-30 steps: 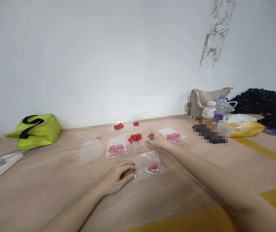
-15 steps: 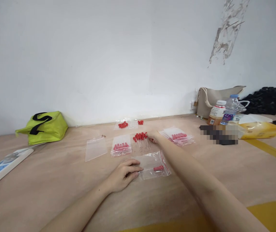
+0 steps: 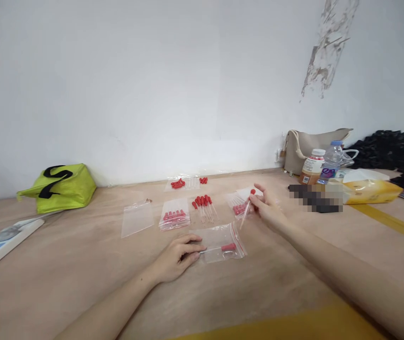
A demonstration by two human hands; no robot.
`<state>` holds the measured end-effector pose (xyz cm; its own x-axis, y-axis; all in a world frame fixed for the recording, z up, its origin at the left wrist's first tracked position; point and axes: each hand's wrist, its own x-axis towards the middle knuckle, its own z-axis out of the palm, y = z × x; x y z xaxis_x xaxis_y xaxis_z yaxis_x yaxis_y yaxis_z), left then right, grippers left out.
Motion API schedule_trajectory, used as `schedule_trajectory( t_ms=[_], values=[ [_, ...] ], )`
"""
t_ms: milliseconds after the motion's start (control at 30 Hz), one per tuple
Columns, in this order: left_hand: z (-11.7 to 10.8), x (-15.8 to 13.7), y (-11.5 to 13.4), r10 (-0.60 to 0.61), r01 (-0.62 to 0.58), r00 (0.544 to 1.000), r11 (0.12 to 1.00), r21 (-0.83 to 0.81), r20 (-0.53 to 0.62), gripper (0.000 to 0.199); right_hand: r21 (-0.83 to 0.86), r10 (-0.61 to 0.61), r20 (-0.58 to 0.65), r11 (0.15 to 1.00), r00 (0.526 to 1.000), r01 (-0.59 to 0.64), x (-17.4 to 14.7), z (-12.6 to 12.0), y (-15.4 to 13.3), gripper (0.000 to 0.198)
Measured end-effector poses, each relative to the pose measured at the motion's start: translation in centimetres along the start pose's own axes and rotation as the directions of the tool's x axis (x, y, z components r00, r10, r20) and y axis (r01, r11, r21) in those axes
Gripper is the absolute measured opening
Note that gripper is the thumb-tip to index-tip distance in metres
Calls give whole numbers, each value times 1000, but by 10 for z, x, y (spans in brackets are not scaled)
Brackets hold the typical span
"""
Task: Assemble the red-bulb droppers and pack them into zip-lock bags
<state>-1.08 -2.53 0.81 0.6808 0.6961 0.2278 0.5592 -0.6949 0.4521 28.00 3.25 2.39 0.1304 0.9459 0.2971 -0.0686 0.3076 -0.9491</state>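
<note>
My left hand [image 3: 179, 255] lies on the table, its fingers and thumb holding the left end of a clear zip-lock bag [image 3: 212, 236]. Inside that bag is one dropper [image 3: 229, 247] with a red rubber bulb, its bulb toward the red-striped mouth. Up to the right, my right hand [image 3: 264, 205] pinches another dropper [image 3: 245, 212] near its red bulb, the thin tube slanting down toward the bag's mouth. Beyond the bag, several loose droppers [image 3: 203, 203] lie side by side.
Filled bags form a left stack [image 3: 175, 215] and a right stack [image 3: 237, 203], partly behind my right hand. A flat bag [image 3: 137, 219] lies left. Red bulbs [image 3: 178, 183] sit near the wall. Around stand a green pouch [image 3: 65, 189], power strip [image 3: 9, 243], bottles [image 3: 313, 165] and tissue pack [image 3: 372, 189].
My right hand has moved right and toward me from the loose droppers, bringing one dropper with it. My left hand stays on the bag.
</note>
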Motion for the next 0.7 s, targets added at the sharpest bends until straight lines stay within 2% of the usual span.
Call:
schedule_trajectory(
  t_ms=[133, 400, 500, 600, 700],
  values=[
    [0, 0, -1, -2, 2, 1000, 1000, 5, 4, 28, -5, -14, -60, 1000, 998, 14, -25, -14, 11, 49],
    [0, 1, -2, -10, 9, 1000, 999, 43, 26, 29, 108, 109, -3, 988, 994, -108, -38, -4, 32, 48],
    [0, 1, -3, -25, 24, 1000, 998, 55, 14, 31, 109, 155, 67, 981, 986, -162, -44, -3, 36, 47],
    [0, 0, -2, -54, 54, 999, 997, 51, -6, 38, -18, 141, 213, 990, 967, -141, -50, -3, 33, 39],
    [0, -1, -1, -56, 57, 998, 998, 41, -7, 40, -274, 59, 367, 960, 928, 48, -54, -3, 26, 27]
  ],
)
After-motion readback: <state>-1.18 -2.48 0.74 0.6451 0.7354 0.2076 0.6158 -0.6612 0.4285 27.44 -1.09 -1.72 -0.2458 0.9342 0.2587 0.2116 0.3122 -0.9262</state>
